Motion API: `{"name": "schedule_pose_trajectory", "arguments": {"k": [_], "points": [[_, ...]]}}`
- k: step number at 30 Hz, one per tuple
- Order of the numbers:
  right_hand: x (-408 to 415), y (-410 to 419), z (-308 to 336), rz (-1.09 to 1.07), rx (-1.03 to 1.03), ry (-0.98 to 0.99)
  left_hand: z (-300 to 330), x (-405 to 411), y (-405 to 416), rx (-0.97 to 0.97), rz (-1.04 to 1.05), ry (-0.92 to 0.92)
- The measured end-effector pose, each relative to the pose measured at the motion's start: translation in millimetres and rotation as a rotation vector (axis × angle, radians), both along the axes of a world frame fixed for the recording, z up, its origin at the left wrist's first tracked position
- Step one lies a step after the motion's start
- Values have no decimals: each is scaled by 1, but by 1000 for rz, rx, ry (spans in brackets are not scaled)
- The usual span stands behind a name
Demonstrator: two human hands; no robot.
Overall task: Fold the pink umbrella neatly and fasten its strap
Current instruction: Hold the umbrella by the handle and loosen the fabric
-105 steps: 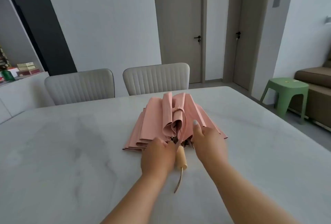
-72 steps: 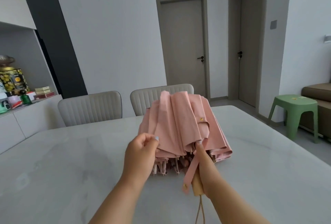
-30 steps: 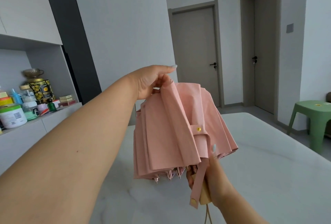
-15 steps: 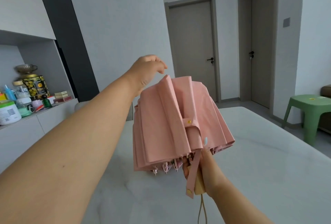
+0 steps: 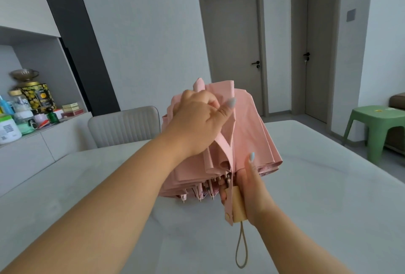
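Observation:
I hold the pink umbrella (image 5: pixel 252 133) upright above the white marble table (image 5: pixel 317 197), its canopy collapsed into loose pleats. My right hand (image 5: pixel 252 188) grips the pale wooden handle (image 5: pixel 238 205) from the right, thumb up against the fabric. The pink strap (image 5: pixel 229 205) hangs loose beside the handle, with a brass snap near its lower end. A beige wrist loop (image 5: pixel 241 249) dangles under the handle. My left hand (image 5: pixel 197 122) lies on the upper left side of the canopy, fingers closed on a fold of fabric.
Two grey upholstered chairs (image 5: pixel 125 126) stand behind the table. A low white cabinet (image 5: pixel 32 146) at the left carries jars and bottles. A green plastic stool (image 5: pixel 381 129) stands at the right, and two closed doors (image 5: pixel 232 47) lie beyond.
My left hand has come down from above the umbrella's tip onto the upper canopy and closed on a fold. The umbrella has dropped a little lower; my right hand stays on the handle.

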State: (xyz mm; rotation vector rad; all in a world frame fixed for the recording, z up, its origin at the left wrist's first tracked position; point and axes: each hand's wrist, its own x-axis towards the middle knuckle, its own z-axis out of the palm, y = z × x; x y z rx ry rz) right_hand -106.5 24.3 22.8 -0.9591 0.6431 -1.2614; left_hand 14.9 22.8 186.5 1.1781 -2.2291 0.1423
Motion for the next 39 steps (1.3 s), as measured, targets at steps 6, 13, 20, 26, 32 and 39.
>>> {"name": "schedule_pose_trajectory", "arguments": {"k": [6, 13, 20, 26, 32, 39], "points": [[-1, 2, 0, -24, -120, -10, 0, 29, 3, 93, 42, 182], [4, 13, 12, -146, -224, 269, -12, 44, 7, 297, 134, 316], [1, 16, 22, -284, 31, 157, -23, 61, 0, 310, 157, 414], [-2, 12, 24, -360, 20, 284, -6, 52, -11, 287, 170, 444], [0, 13, 23, -359, -12, 366, 44, 20, -42, 221, 84, 478], [2, 12, 21, -337, -54, 407, 75, 5, -63, 406, 119, 189]]}}
